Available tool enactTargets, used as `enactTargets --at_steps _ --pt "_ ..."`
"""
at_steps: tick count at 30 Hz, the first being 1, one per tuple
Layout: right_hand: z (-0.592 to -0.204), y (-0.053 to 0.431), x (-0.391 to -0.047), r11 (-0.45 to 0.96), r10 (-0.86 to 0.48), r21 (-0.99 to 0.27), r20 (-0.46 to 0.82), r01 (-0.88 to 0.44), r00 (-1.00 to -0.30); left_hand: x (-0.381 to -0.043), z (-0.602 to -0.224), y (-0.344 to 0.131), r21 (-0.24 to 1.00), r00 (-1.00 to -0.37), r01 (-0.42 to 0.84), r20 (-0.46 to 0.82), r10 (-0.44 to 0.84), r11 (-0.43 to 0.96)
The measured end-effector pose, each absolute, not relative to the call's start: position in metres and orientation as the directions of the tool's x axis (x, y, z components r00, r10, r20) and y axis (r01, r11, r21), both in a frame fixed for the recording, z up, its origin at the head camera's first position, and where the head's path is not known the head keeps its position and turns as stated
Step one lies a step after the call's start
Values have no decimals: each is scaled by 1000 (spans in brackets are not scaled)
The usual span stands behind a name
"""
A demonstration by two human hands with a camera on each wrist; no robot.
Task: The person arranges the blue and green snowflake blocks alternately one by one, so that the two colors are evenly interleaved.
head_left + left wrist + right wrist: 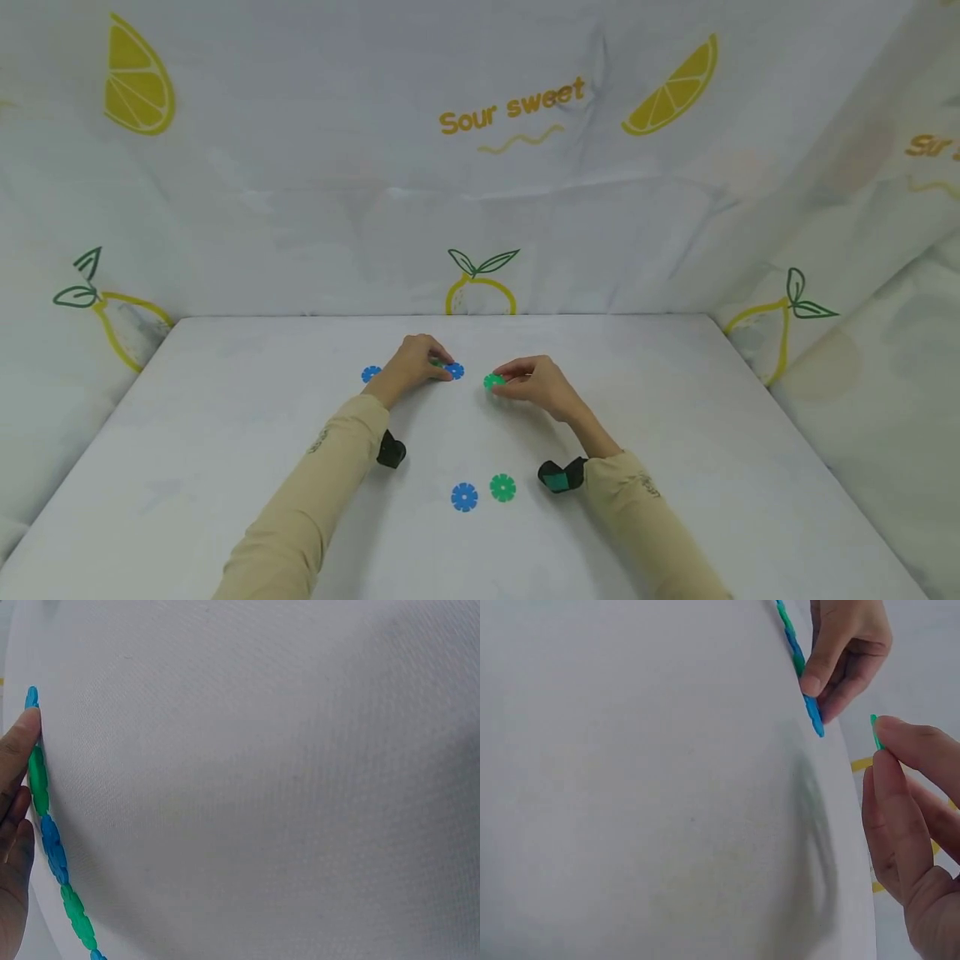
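My left hand (412,360) pinches a row of interlocking notched plastic discs, blue and green in turn, near its right end. The end blue disc (455,371) juts past the fingertips, while another blue disc (371,374) shows left of the wrist; the hand hides the middle. The left wrist view shows the linked green disc (78,915) and blue disc (54,847) edge-on in a slightly curved line. Between thumb and fingertips, my right hand (542,387) pinches a single green disc (492,382), a short gap to the right of the row's end.
Nearer to me on the white table (225,467) lie a loose blue disc (464,497) and a loose green disc (502,487), flat and side by side. A white lemon-print cloth (337,233) rises behind the table's back edge and along its sides.
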State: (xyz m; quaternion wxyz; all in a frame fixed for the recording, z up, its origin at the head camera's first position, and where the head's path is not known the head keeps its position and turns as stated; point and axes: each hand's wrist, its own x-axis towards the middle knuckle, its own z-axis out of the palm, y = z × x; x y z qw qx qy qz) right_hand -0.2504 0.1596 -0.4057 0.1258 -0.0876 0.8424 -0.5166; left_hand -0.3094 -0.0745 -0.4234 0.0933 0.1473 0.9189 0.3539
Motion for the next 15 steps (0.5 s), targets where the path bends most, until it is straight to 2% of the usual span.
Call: enactTargets --at_steps 15 --pt "-416 144 -280 522 -236 -852 -168 21 -957 -310 -423 -76 684 -934 218 -60 352 696"
